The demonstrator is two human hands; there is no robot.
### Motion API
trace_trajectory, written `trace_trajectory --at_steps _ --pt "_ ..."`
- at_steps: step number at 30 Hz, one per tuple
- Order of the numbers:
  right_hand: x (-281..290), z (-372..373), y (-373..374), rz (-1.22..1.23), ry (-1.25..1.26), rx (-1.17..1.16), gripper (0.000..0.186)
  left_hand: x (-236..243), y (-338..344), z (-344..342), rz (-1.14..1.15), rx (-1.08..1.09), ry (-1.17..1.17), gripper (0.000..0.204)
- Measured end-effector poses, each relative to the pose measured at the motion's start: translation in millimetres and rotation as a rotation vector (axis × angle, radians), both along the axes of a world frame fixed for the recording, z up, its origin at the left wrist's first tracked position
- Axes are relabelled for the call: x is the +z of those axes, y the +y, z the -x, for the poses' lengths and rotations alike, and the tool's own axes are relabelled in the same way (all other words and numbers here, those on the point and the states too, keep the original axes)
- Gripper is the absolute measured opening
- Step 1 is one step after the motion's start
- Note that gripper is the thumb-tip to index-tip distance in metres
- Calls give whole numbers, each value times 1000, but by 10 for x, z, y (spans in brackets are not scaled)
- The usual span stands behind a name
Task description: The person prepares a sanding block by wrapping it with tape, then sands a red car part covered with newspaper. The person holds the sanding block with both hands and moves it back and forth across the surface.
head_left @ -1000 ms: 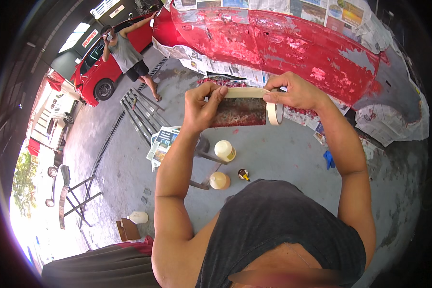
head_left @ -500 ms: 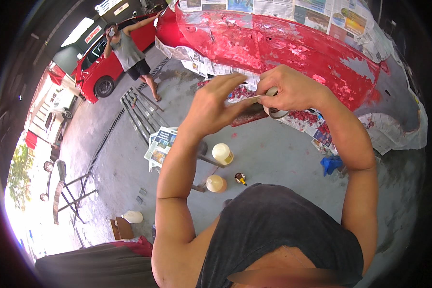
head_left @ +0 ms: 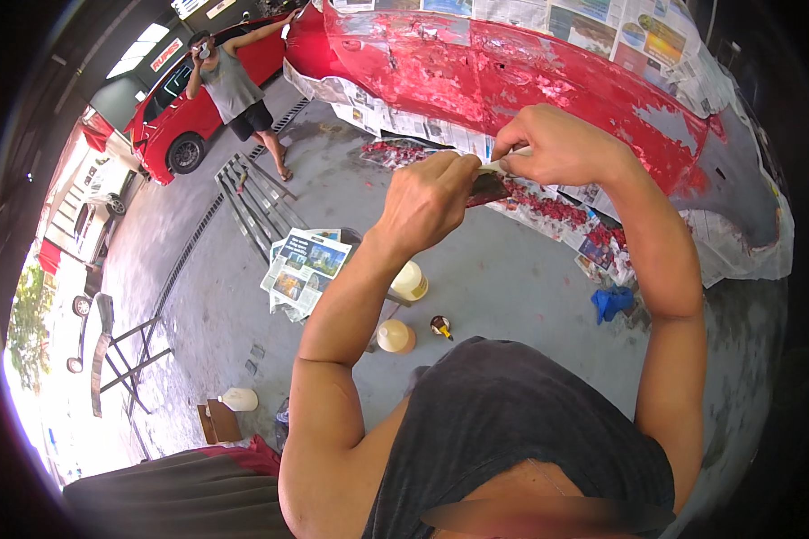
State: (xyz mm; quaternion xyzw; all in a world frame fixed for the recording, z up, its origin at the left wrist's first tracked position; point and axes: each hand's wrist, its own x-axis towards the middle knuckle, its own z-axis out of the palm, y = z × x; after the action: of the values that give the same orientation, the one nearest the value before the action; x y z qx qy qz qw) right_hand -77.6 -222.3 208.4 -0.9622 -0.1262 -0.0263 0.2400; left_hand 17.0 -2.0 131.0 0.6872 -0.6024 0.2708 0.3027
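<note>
Red-smeared scraper (head_left: pixel 487 187) sits between both hands, up in front of the stripped red car panel (head_left: pixel 548 72). Left hand (head_left: pixel 427 199) has its grip wrapped tight on the handle end; right hand (head_left: pixel 548 144) pinches a pale strip (head_left: pixel 493 167) at the blade. Two cream tubs (head_left: pixel 403 310) stand on the concrete floor (head_left: pixel 512 287) below.

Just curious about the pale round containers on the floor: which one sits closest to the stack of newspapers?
The upper container, right beside the newspapers. The second container sits lower, and the white jug stands far off by the cardboard box.
</note>
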Motion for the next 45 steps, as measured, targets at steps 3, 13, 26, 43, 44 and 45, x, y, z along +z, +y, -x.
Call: trace_trajectory --at_steps 3,13,26,43,44,45 --pt "54 -39 58 57 0 17 24 -29 -22 38 37 14 36 19" --pt "81 -211 202 116 37 12 25 -50 -14 5 97 50 -25 14" --pt "-72 -385 123 -27 362 4 27 -182 -102 14 112 108 -89 8" --pt "-1032 -161 527 577 -889 -191 10 -672 -274 -228 341 144 650 14" --pt "-1064 -136 506 564 -851 -149 10 -720 -276 -183 344 121 694 13" --pt "-1094 -111 480 557 -832 -131 9 -758 -271 -145 324 147 700 13"
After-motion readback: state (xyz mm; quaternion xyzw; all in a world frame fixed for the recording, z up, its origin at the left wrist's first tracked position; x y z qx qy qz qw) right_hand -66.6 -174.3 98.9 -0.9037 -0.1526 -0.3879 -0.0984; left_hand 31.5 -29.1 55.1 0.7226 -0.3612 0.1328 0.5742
